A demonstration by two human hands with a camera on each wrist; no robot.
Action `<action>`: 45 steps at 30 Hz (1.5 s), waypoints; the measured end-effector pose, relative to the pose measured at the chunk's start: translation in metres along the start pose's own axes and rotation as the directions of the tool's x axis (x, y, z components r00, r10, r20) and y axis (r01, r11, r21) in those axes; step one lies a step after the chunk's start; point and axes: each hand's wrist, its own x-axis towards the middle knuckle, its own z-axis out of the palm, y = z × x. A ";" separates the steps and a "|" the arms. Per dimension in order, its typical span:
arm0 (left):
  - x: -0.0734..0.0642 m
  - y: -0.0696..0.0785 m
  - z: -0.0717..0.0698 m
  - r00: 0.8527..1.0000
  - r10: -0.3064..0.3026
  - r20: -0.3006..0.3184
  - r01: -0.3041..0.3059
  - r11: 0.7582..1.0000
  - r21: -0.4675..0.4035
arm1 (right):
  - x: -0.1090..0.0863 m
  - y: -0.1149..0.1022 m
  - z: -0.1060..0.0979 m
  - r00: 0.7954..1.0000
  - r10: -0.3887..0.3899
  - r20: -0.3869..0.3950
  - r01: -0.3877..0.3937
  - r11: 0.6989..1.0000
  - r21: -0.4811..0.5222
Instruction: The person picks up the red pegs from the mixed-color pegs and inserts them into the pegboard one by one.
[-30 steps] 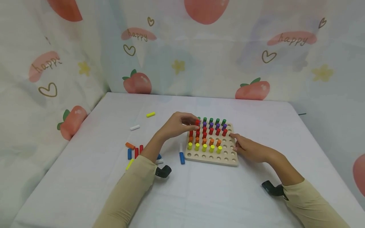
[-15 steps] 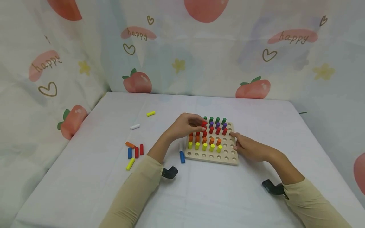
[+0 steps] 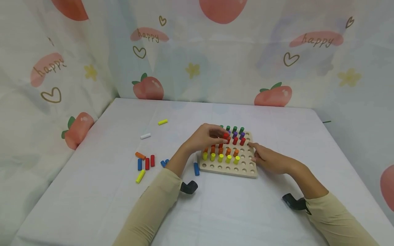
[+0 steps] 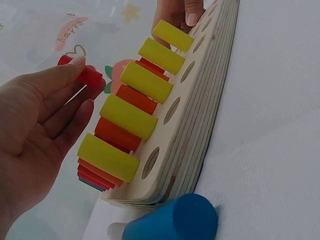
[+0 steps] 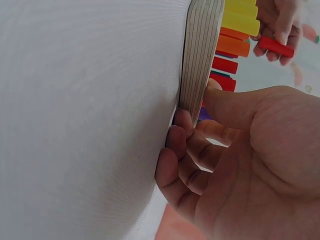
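My left hand (image 3: 204,137) pinches a red peg (image 4: 91,77) between thumb and fingers, over the wooden pegboard (image 3: 224,172). In the left wrist view the peg is clear of the board and tilted. My right hand (image 3: 272,162) grips the board's right edge, thumb near the top face and fingers curled against the side. Rows of pegs stand in the board: green at the back, then purple, red, orange (image 3: 236,152) and yellow (image 3: 228,159) in front. Holes along the front and right are bare. My left hand hides part of the back-left rows.
Left of the board lie loose pegs: a blue one (image 3: 196,169) close by, then red (image 3: 152,161), orange (image 3: 140,155), blue (image 3: 140,164) and yellow (image 3: 140,176). A white peg (image 3: 145,136) and a yellow peg (image 3: 162,122) lie farther back on the white-covered table (image 3: 234,212).
My left hand has moved to the right across the board with the red peg, uncovering loose blue pegs on the left. The right hand and the board have stayed in place.
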 end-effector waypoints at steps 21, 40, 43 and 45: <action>0.007 0.000 0.015 1.000 0.008 0.017 -0.008 0.999 0.034 | 0.001 0.005 0.001 1.000 -0.004 0.001 0.004 1.000 0.000; 0.011 -0.006 0.016 0.999 0.034 -0.005 -0.034 0.996 0.077 | 0.002 0.002 0.000 1.000 -0.019 -0.004 0.020 1.000 0.003; 0.012 -0.008 0.016 1.000 0.029 -0.003 -0.028 0.995 0.094 | 0.002 0.003 0.001 1.000 -0.014 -0.003 0.014 1.000 0.007; 0.014 -0.009 0.016 1.000 0.025 0.000 -0.025 0.994 0.108 | 0.002 0.003 0.001 1.000 -0.013 -0.002 0.013 1.000 0.007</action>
